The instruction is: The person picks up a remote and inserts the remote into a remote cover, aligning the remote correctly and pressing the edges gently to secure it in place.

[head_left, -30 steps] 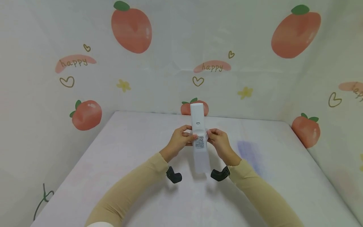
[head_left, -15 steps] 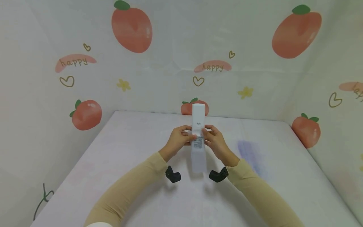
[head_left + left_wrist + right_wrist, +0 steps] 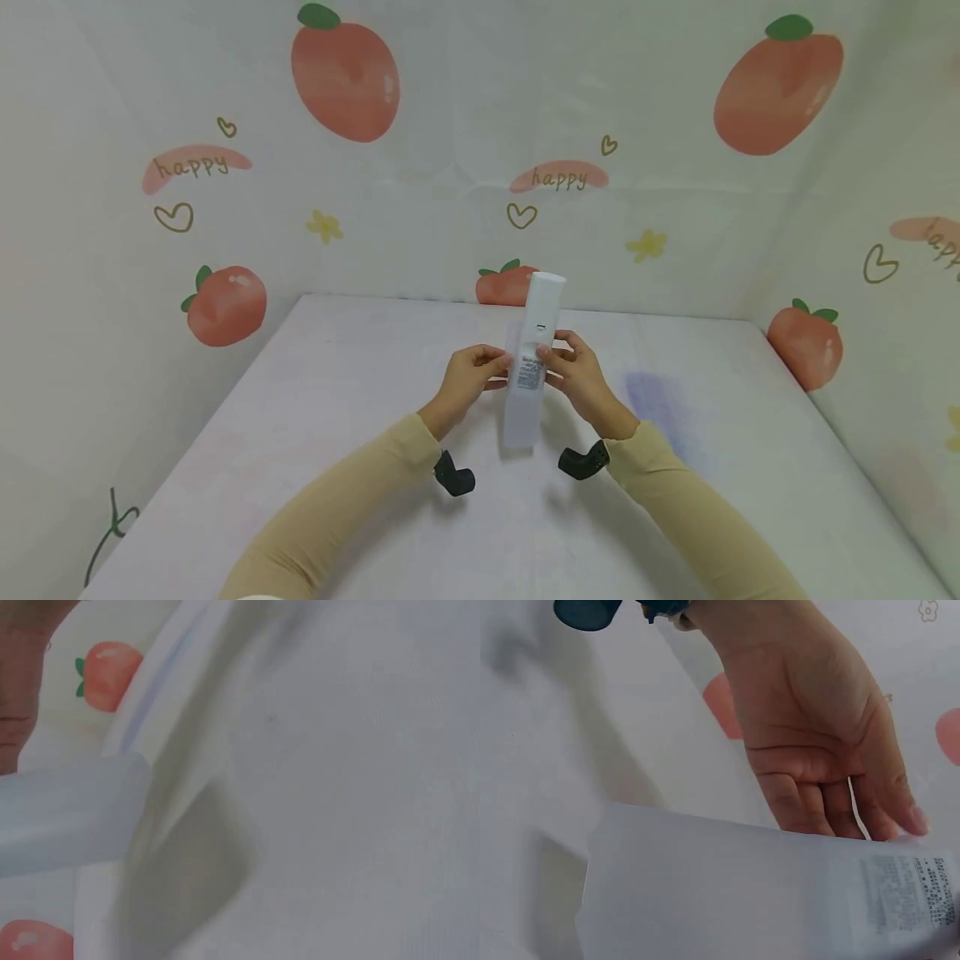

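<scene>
A long white remote control (image 3: 543,304) is held up above the table, its back with a small slot and printed label (image 3: 531,372) toward me. It leans a little right at the top. A frosted translucent cover (image 3: 522,421) wraps its lower part, and a see-through edge shows along the left side. My left hand (image 3: 467,382) pinches the cover's left edge with thumb and fingers. My right hand (image 3: 581,375) grips the remote's right side, thumb on its back, fingers behind. In the right wrist view the label looks partly blurred through the cover (image 3: 705,885).
The white-covered table (image 3: 360,350) spreads under both arms, with a bluish-purple smudge (image 3: 660,408) at right. A white curtain (image 3: 450,108) printed with red fruit hangs behind. Black wrist cameras (image 3: 453,475) sit under both wrists.
The remote has tilted from upright to leaning right. The right thumb has come from its side onto its back. The left hand has moved from the remote's back to the cover's left edge.
</scene>
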A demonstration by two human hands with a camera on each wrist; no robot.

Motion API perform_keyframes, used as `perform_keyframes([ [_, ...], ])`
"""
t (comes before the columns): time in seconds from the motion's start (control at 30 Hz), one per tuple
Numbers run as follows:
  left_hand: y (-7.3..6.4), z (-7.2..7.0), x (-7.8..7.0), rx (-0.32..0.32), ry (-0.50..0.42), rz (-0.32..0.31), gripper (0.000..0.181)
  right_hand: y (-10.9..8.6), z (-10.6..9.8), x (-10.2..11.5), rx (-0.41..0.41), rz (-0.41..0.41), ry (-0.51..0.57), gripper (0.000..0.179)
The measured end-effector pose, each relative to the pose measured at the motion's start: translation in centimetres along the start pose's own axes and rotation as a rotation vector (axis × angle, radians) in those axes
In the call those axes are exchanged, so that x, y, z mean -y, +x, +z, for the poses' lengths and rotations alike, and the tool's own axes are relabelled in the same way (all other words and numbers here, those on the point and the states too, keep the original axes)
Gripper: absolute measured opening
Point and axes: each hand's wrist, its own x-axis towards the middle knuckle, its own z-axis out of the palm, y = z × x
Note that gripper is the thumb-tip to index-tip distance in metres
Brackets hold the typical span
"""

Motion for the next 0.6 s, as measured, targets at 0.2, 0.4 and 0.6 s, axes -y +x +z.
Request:
perform_keyframes([
  [0.2,-0.1,0.6,0.1,-0.071,0.037,0.022,0.016,-0.2,0.2,0.3,0.003,-0.007,-0.017,0.037],
  [0.4,0.2,0.8,-0.7,-0.137,0.034,-0.02,0.009,-0.5,0.7,0.7,0.043,-0.023,-0.101,0.035],
  [0.6,0.6,0.7,-1.3,-0.128,0.051,-0.071,0.007,-0.8,0.8,1.1,0.107,-0.032,-0.201,0.033],
])
